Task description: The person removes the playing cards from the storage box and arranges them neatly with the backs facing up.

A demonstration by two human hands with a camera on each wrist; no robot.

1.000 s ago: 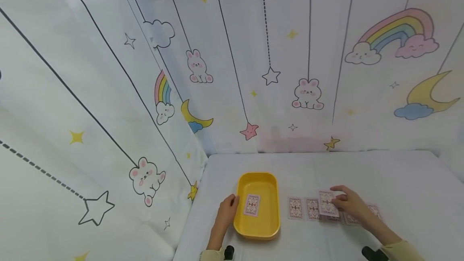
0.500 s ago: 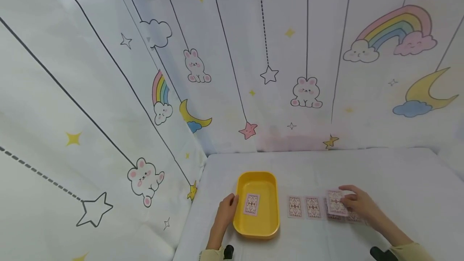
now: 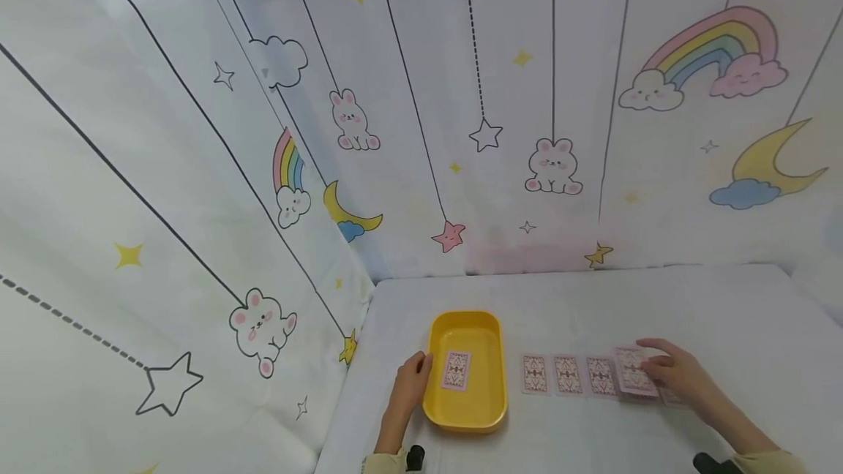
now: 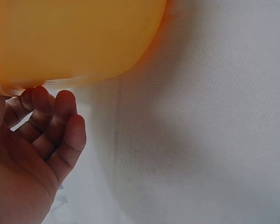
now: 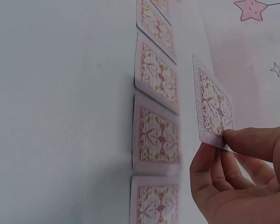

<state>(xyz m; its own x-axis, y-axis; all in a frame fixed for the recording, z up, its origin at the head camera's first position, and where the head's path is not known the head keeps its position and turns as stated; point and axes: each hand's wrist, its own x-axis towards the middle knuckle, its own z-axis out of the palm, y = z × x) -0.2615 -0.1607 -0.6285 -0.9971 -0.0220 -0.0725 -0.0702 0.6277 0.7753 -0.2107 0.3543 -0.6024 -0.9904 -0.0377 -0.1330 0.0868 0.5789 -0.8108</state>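
My right hand pinches a playing card by its edge between thumb and fingers, its red patterned back showing. In the right wrist view, the pinched card is tilted and raised above a row of playing cards lying back up on the cloth. The held card overlaps part of this row in the head view. My left hand grips the left rim of a yellow tray, fingers curled against its outer wall in the left wrist view. One card lies back up inside the tray.
A white cloth covers the table. Behind and to the left hang white sheets printed with bunnies, stars, clouds and rainbows. The row of cards runs to the right of the tray.
My right hand has moved rightward along the row with the pinched card, uncovering the third card from the left. My left hand stays at the tray's rim.
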